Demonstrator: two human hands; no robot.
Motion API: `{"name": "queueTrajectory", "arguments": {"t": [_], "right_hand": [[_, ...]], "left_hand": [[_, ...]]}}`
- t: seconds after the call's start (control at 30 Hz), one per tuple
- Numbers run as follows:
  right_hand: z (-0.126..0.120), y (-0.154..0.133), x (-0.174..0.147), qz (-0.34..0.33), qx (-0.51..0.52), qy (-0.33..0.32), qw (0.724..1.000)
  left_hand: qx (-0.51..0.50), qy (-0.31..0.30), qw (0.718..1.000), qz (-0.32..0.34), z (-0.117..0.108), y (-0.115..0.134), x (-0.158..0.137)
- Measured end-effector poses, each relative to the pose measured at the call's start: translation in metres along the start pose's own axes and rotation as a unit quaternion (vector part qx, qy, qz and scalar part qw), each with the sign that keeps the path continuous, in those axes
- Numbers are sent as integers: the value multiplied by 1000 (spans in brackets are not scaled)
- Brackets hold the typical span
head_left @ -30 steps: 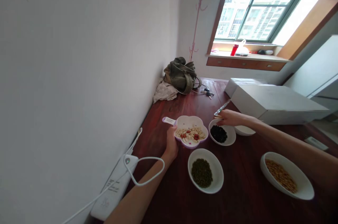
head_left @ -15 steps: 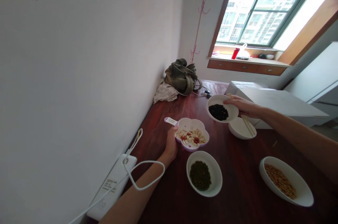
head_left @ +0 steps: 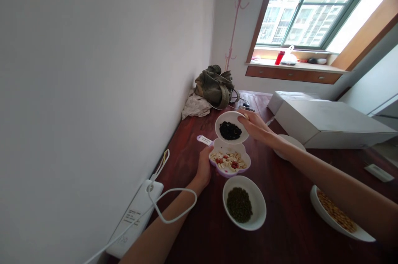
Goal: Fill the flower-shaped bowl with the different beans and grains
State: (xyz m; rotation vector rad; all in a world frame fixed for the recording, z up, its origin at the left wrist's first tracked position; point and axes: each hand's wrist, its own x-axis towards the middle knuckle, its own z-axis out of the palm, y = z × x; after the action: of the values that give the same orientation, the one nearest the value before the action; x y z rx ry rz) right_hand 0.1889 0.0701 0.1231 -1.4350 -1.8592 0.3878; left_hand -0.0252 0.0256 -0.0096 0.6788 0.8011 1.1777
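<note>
My left hand (head_left: pixel 204 166) grips the near-left edge of a white and purple flower-shaped bowl (head_left: pixel 241 148), which holds pale flat seeds and a few reddish ones. A labelled tab sticks out from its left side. My right hand (head_left: pixel 253 125) is closed on the rim of a round white bowl (head_left: pixel 220 136) with small black beans (head_left: pixel 230 130) in it. That bowl is tilted, just above the far side of the flower-shaped bowl. A pale stick end shows by my right fingers; the rest is hidden. Nearer me stands a white bowl (head_left: pixel 260 214) of green beans (head_left: pixel 239 205).
At right, my forearm partly covers a bowl (head_left: pixel 315 204) of yellowish beans and another white bowl (head_left: pixel 290 141). White boxes (head_left: pixel 345 121) and an olive bag (head_left: pixel 213 85) lie at the back. A white power strip (head_left: pixel 137 214) with a looping cable runs along the left wall.
My right hand has brought the bowl of black beans leftward, from beside the flower-shaped bowl to over its far edge. My left hand keeps its hold. The view has shifted slightly.
</note>
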Motion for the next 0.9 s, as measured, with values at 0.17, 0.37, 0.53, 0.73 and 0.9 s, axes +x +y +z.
{"name": "queueTrajectory", "arguments": {"t": [0.17,0.37,0.53,0.73,0.9], "right_hand": [[8,5,-5,-57,-39,10,998],[19,13,-11,-117,-79,24,990],[21,14,-14,-146,-110,36,983],[18,17,-18,-173,-147,35,973],[13,17,-21,-189,-181,30,965]], "left_hand": [[-1,-4,1000,-3,2,2,-2],[12,-8,1000,-7,1,2,0],[26,-13,999,-15,1,2,-1],[31,-16,999,-15,2,4,-2],[31,-21,999,-23,4,5,-3]]}}
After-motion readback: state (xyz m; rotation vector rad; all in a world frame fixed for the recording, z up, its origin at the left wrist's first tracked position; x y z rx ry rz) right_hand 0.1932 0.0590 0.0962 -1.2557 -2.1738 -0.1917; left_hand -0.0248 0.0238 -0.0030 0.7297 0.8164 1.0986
